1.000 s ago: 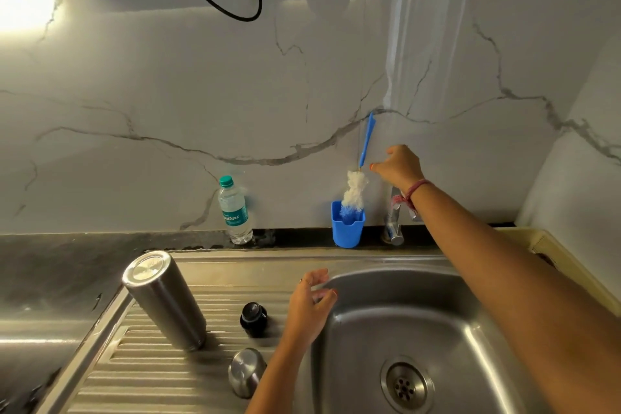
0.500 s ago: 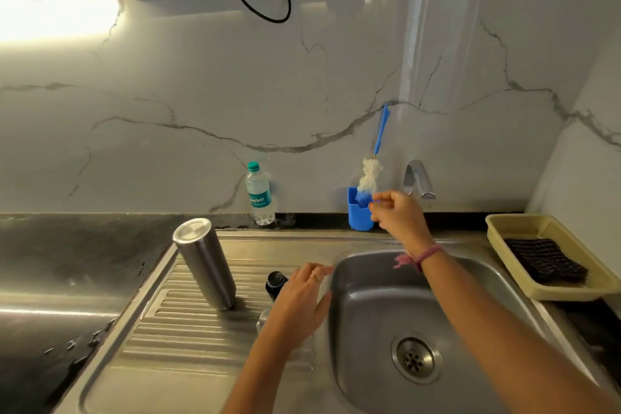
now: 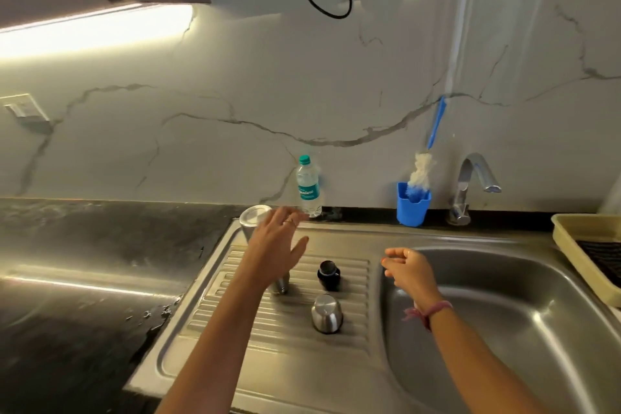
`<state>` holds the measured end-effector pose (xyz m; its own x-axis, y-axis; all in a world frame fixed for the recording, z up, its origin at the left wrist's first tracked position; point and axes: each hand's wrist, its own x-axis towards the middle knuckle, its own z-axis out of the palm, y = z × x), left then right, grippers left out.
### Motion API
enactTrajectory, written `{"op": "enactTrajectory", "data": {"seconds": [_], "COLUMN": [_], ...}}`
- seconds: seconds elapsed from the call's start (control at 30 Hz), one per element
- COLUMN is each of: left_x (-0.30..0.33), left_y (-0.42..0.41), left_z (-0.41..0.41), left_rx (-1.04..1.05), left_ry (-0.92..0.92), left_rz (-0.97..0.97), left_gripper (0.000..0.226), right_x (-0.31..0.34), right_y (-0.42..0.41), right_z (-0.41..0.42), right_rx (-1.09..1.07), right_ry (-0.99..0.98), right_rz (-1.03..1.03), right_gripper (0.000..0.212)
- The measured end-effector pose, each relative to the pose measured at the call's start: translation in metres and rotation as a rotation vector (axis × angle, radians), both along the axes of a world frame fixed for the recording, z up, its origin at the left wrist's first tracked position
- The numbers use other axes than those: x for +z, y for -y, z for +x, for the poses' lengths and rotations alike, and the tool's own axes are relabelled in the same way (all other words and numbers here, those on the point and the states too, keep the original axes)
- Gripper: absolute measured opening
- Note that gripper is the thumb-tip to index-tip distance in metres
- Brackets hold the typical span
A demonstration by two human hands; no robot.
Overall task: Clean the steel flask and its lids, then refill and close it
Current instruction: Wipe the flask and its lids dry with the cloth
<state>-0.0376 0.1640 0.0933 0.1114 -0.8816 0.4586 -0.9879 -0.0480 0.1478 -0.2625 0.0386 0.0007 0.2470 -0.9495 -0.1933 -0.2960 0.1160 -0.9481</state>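
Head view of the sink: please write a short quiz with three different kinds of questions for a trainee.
1. True or false: the left hand already grips the steel flask.
2. Which lid lies nearer the basin: A black inner lid, B steel cup lid, C neither clearly?
3. Fill in: the bottle brush stands in a blue ____.

Key: 1 false, its fingers are spread in front of it; 2 C; 3 holder.

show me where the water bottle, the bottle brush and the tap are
Water bottle [image 3: 308,191], head view, on its label.
Bottle brush [image 3: 420,171], head view, on its white bristles.
Tap [image 3: 477,165], head view, on its curved spout.
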Motion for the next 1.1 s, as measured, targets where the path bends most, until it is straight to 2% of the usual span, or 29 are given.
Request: {"op": "enactTrajectory", "data": {"seconds": [0.1, 0.17, 0.23, 0.3, 0.4, 0.53, 0.8, 0.93, 1.1], "left_x": [0.005, 0.005, 0.002, -0.004, -0.012, -0.012, 0.044, 0.07, 0.059], "left_y": [0.001, 0.002, 0.005, 0.008, 0.012, 0.012, 0.021, 0.033, 0.051], "left_z": [0.021, 0.034, 0.045, 0.051, 0.055, 0.055, 0.038, 0.015, -0.028], "left_rx": [0.254, 0.4, 0.451, 0.45, 0.453, 0.436, 0.307, 0.231, 0.12], "left_ry": [-0.047, -0.176, -0.347, -0.468, -0.591, -0.666, -0.61, -0.701, -0.841], "left_rz": [0.08, 0.161, 0.232, 0.244, 0.118, -0.046, -0.213, -0.233, -0.184], "left_gripper": [0.068, 0.088, 0.105, 0.113, 0.106, 0.09, 0.091, 0.084, 0.077], "right_x": [-0.01, -0.016, -0.019, -0.021, -0.023, -0.026, -0.034, -0.036, -0.035], "right_y": [-0.007, -0.011, -0.014, -0.015, -0.018, -0.017, -0.018, -0.014, -0.007], "right_z": [0.007, 0.011, 0.014, 0.015, 0.014, 0.01, -0.009, -0.025, -0.062], "right_rx": [-0.006, -0.018, -0.02, -0.018, -0.009, -0.044, -0.085, -0.129, -0.2], "right_ry": [0.012, 0.013, 0.014, 0.02, 0.023, 0.016, 0.017, 0.031, 0.041], "right_rz": [0.023, 0.027, 0.035, 0.045, 0.047, 0.054, 0.044, 0.075, 0.078], "right_gripper": [0.022, 0.021, 0.02, 0.02, 0.018, 0.014, 0.012, 0.012, 0.011]}}
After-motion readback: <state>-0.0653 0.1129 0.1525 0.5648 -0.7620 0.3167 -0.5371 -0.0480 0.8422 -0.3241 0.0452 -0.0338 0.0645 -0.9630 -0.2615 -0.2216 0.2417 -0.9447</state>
